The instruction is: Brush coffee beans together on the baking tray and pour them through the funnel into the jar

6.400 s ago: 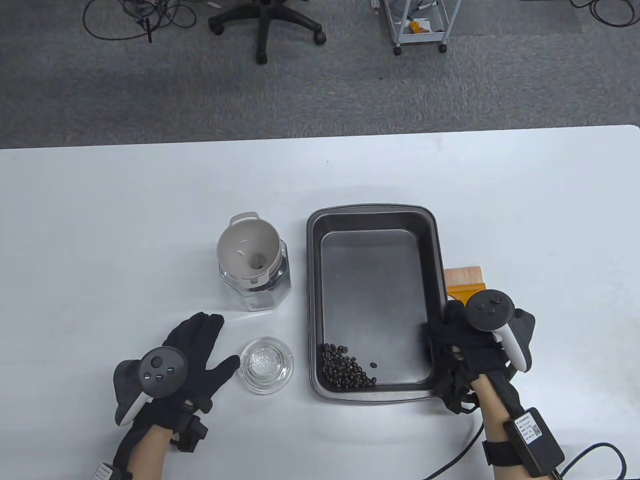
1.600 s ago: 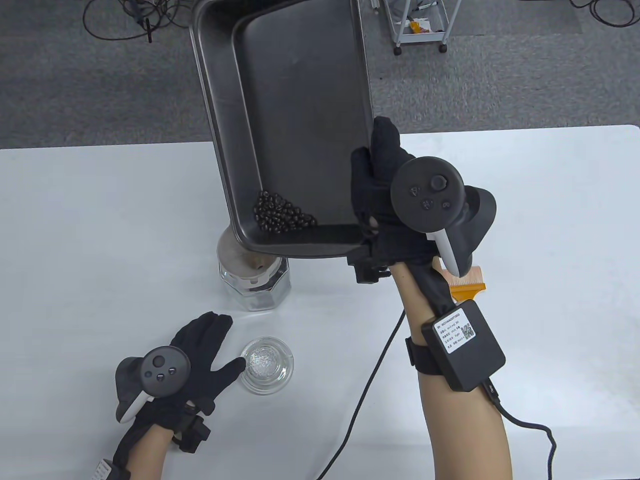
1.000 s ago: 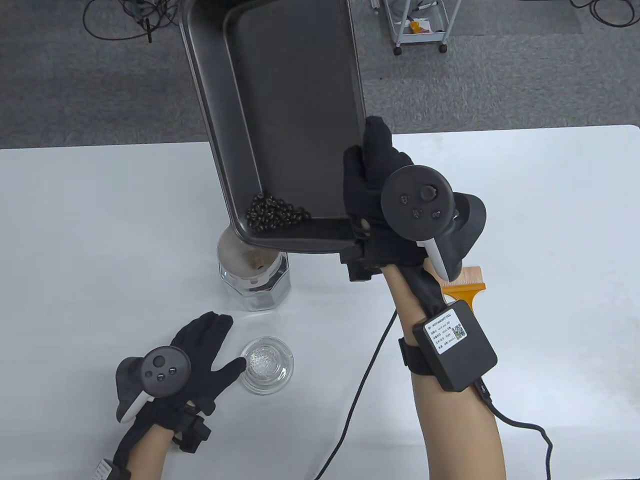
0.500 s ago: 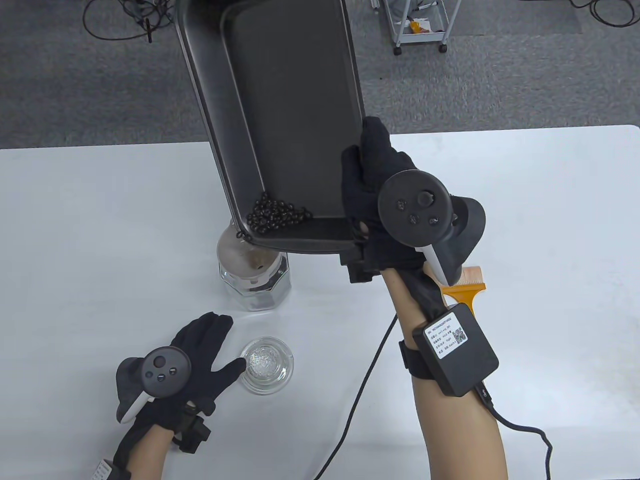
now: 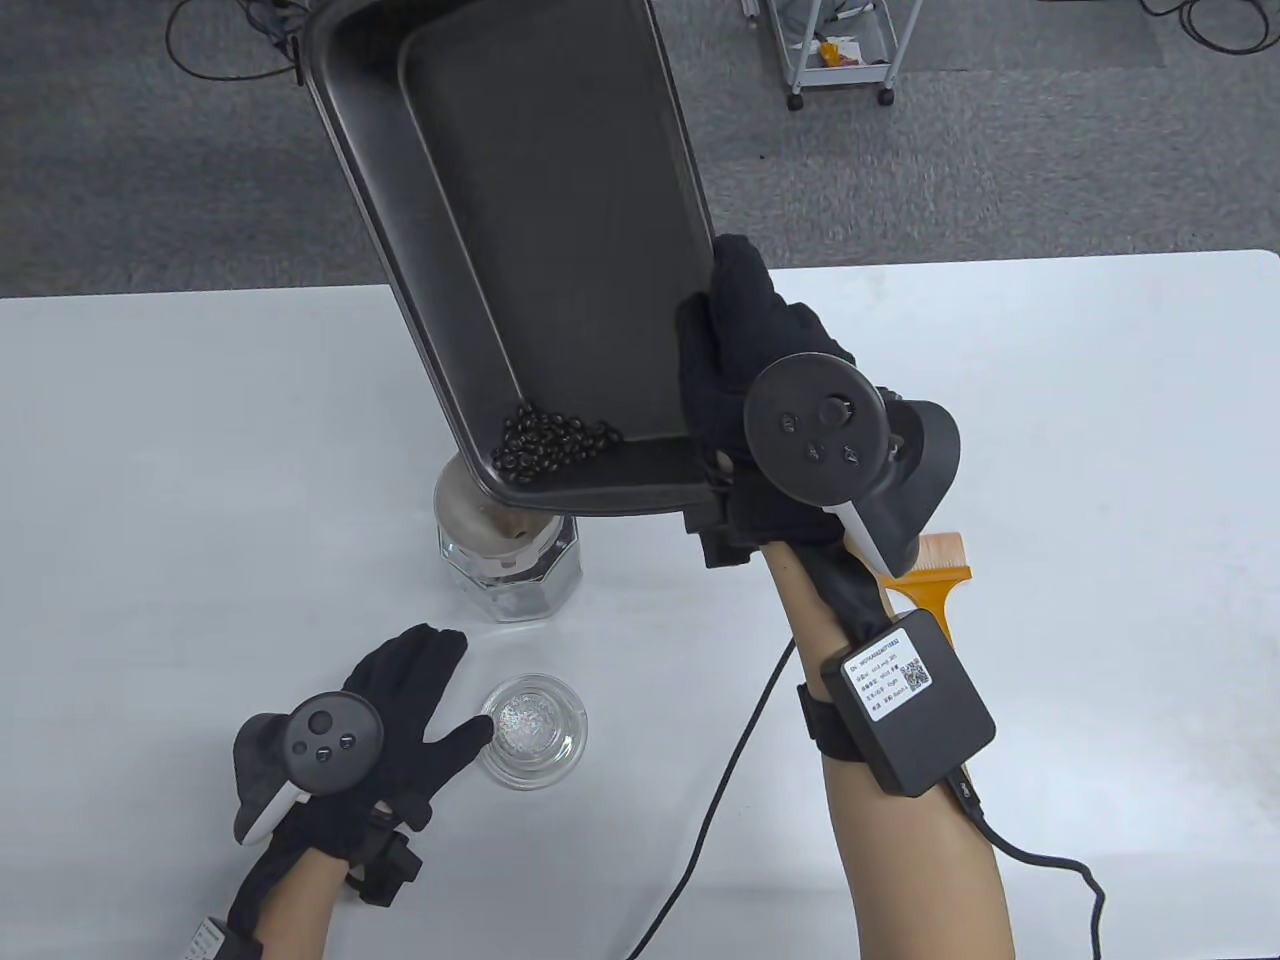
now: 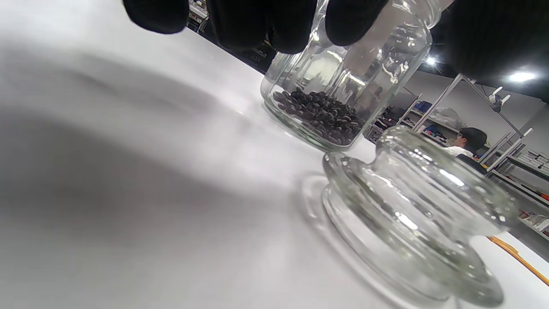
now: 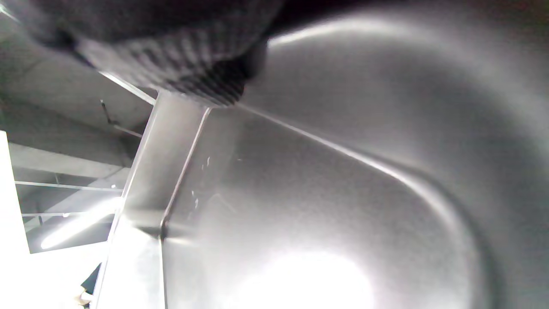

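Tilting hard now, the baking tray was up off the desk in the right hand, whose fingers were clamped over the tray's right rim near its low end. Its long axis ran from the raised far end down to the near left corner, and that corner hung directly over the funnel seated in the jar, which stood toward the middle of the desk, left of the gripping hand. The coffee beans were heaped in that low corner, right against the lip, so the pour hinged on that corner staying above the funnel mouth. The left wrist view showed beans already lying in the jar's bottom. The left hand lay flat by the desk's near edge, fingers spread and holding nothing, thumb tip at the glass lid. The brush lay on the desk behind the right forearm. Compared with half a second before, the tray had swung its far end further left and the heap looked thinner; I judged beans were going over.
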